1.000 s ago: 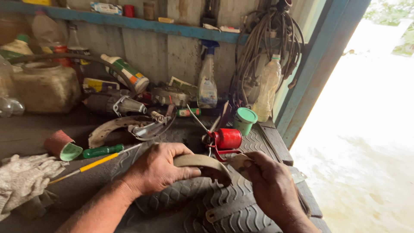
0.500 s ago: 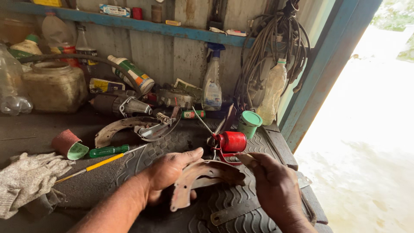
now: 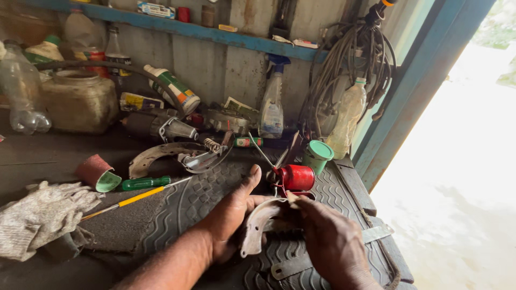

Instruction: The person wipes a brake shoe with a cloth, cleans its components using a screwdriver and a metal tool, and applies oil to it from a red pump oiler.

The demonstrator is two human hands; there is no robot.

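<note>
Holding a curved brake shoe over the rubber mat

Gripping from both sides, the two hands share one curved metal shoe [image 3: 257, 228] near the front of the bench. The left hand [image 3: 228, 217] lies under and behind it, palm cupped around the left end, thumb raised and pointing far; its fingers are mostly hidden behind the shoe, so how tightly they close cannot be told. The right hand [image 3: 329, 241] comes in from the near right, fingers curled down onto the shoe's upper right end, closed on it. The shoe arches between them, its pale inner face turned toward the camera and its lower tip hanging just above the mat [image 3: 183, 215].

That ribbed black mat covers the near middle of the bench. A flat metal strip [image 3: 322, 258] lies on it under the right hand. Just beyond the fingertips sits a red oil can [image 3: 297, 177] on its side, with a green-capped tub [image 3: 317, 156] just to its right. Farther left, a second shoe [image 3: 161, 157] rests on the mat's far edge, with a spring at its right end. A green-handled screwdriver [image 3: 145, 183] and a yellow-handled one [image 3: 134, 198] lie left of the hands, near a cup [image 3: 97, 172] on its side and a dirty rag [image 3: 40, 215]. A spray bottle [image 3: 271, 107] stands by the far wall.
</note>
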